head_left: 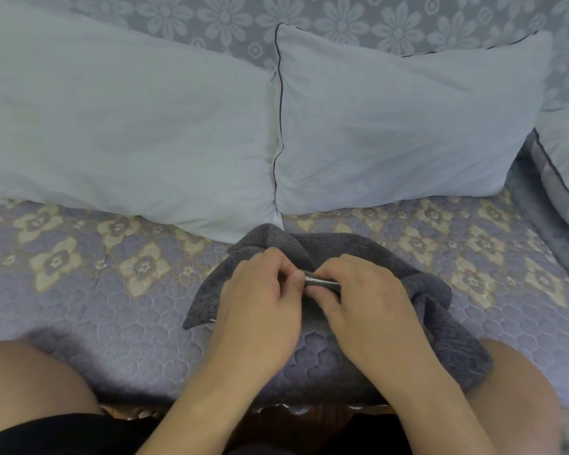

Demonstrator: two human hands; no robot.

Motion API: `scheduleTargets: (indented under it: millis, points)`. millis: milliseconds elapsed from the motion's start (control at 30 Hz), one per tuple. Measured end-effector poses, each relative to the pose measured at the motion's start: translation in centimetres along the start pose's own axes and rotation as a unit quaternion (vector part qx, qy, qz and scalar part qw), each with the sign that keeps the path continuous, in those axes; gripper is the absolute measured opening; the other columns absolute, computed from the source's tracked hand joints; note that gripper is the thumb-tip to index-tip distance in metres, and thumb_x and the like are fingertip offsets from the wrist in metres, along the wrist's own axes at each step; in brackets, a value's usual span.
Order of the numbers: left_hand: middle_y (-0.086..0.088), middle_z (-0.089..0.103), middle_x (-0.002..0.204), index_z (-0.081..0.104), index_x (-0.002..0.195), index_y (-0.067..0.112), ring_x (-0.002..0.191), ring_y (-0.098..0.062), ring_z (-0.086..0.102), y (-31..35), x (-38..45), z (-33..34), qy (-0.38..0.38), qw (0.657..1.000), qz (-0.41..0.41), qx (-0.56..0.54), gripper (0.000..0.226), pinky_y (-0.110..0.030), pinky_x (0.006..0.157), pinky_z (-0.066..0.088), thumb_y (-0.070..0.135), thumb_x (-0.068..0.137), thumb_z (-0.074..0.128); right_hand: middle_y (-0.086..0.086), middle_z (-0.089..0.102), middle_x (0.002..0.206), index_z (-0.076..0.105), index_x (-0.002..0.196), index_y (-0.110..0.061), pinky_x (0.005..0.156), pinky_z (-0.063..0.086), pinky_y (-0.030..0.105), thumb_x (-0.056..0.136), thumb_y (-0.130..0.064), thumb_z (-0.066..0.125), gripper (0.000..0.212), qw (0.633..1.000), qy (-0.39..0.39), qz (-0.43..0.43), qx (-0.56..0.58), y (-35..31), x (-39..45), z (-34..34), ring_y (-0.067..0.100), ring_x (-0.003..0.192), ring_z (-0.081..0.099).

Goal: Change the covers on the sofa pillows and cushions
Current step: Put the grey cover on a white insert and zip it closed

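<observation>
A dark grey cushion cover lies crumpled on the sofa seat in front of me. My left hand and my right hand meet over its middle, and both pinch its edge along a shiny strip that looks like the zipper. Two bare pale pillows lean against the sofa back: one pillow on the left, the other pillow on the right with dark piping along its edge.
The sofa seat wears a quilted purple cover with beige flowers. The sofa back has a grey floral cover. Another cushion sits at the far right edge. My knees are at the lower left and lower right.
</observation>
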State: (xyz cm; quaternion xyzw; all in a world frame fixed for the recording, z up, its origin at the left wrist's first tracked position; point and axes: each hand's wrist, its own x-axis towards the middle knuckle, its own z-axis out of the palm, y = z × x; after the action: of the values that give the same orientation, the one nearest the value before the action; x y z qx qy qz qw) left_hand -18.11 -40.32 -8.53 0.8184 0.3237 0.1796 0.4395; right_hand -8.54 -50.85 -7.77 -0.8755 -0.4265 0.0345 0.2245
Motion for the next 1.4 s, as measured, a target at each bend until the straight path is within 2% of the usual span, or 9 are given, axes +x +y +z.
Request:
scheduleTargets:
  millis: [200,333,500,700,1033,1200,1300,1367,1400]
  points:
    - [0.008,0.059,0.070,0.055,0.078,0.026,0.069,-0.002,0.054,-0.4,-0.5,0.1,-0.013,0.999,-0.039,-0.030,0.023,-0.021,0.060,0.037,0.035,0.099,0.057,-0.012,0.060,0.079,0.069,0.088,-0.029,0.074,0.047,0.029,0.096,-0.034,0.059,0.014,0.993,-0.060,0.014,0.101,0.1,-0.3,0.0,0.005,0.081,0.056]
    - [0.005,0.059,0.069,0.058,0.076,0.019,0.064,-0.004,0.051,-0.7,-0.4,0.6,0.002,0.994,-0.074,-0.085,0.023,-0.016,0.059,0.038,0.025,0.097,0.064,-0.013,0.067,0.077,0.072,0.079,-0.026,0.075,0.049,0.028,0.090,-0.027,0.068,0.011,0.973,0.010,0.101,0.207,0.0,-0.7,1.1,0.002,0.081,0.062]
    - [0.006,0.056,0.066,0.054,0.073,0.016,0.063,-0.002,0.051,-0.8,-0.4,1.8,0.049,0.990,-0.094,-0.097,0.026,-0.015,0.058,0.037,0.018,0.096,0.065,-0.010,0.058,0.070,0.067,0.070,-0.022,0.065,0.050,0.039,0.084,-0.019,0.071,0.015,0.976,0.124,0.097,0.148,-1.0,-1.2,3.0,0.009,0.069,0.057]
    - [0.003,0.056,0.067,0.053,0.074,0.015,0.060,-0.002,0.048,-1.5,0.1,1.9,0.046,0.986,-0.111,-0.114,0.027,-0.015,0.058,0.038,0.020,0.098,0.064,-0.010,0.054,0.066,0.062,0.066,-0.021,0.061,0.047,0.038,0.082,-0.023,0.067,0.017,0.976,0.159,0.085,0.122,-1.0,-1.3,3.2,0.009,0.064,0.053]
    - [0.010,0.056,0.061,0.059,0.067,0.022,0.058,0.001,0.047,-1.7,0.0,0.7,0.008,0.987,-0.054,-0.153,0.029,-0.014,0.058,0.039,0.025,0.094,0.070,-0.009,0.064,0.072,0.067,0.072,-0.023,0.072,0.044,0.027,0.088,-0.020,0.070,0.017,0.972,0.082,0.114,0.187,0.1,-0.9,1.0,0.005,0.077,0.058]
    - [0.008,0.061,0.082,0.066,0.067,0.025,0.085,-0.010,0.058,-1.2,0.0,0.2,-0.003,0.993,-0.025,-0.112,0.023,-0.022,0.074,0.039,0.032,0.088,0.074,-0.018,0.060,0.098,0.068,0.106,-0.030,0.083,0.044,0.015,0.088,-0.018,0.069,0.022,0.988,0.033,0.011,0.150,0.8,-0.9,0.6,0.001,0.098,0.058]
    - [0.008,0.063,0.091,0.069,0.073,0.026,0.094,-0.009,0.061,-0.7,0.1,-0.1,-0.017,0.993,-0.005,-0.114,0.017,-0.028,0.083,0.042,0.030,0.089,0.073,-0.015,0.064,0.091,0.070,0.095,-0.026,0.078,0.047,0.016,0.082,-0.014,0.077,0.019,0.984,0.053,-0.031,0.168,0.5,-0.9,1.0,0.005,0.092,0.063]
    - [0.010,0.068,0.099,0.072,0.092,0.032,0.100,-0.004,0.065,-0.7,0.1,-0.7,-0.070,0.985,0.023,-0.157,0.005,-0.028,0.091,0.048,0.027,0.092,0.072,-0.013,0.070,0.081,0.076,0.085,-0.023,0.072,0.049,0.014,0.082,-0.011,0.079,0.013,0.962,0.108,0.032,0.250,0.5,-0.9,0.8,0.004,0.083,0.067]
    - [0.013,0.069,0.106,0.068,0.106,0.036,0.106,-0.003,0.065,-0.9,0.1,-1.1,-0.094,0.982,0.033,-0.163,0.019,-0.026,0.095,0.048,0.026,0.090,0.074,-0.013,0.073,0.081,0.078,0.084,-0.023,0.073,0.050,0.014,0.082,-0.010,0.079,0.012,0.942,0.120,0.078,0.304,0.5,-0.9,0.5,0.002,0.083,0.069]
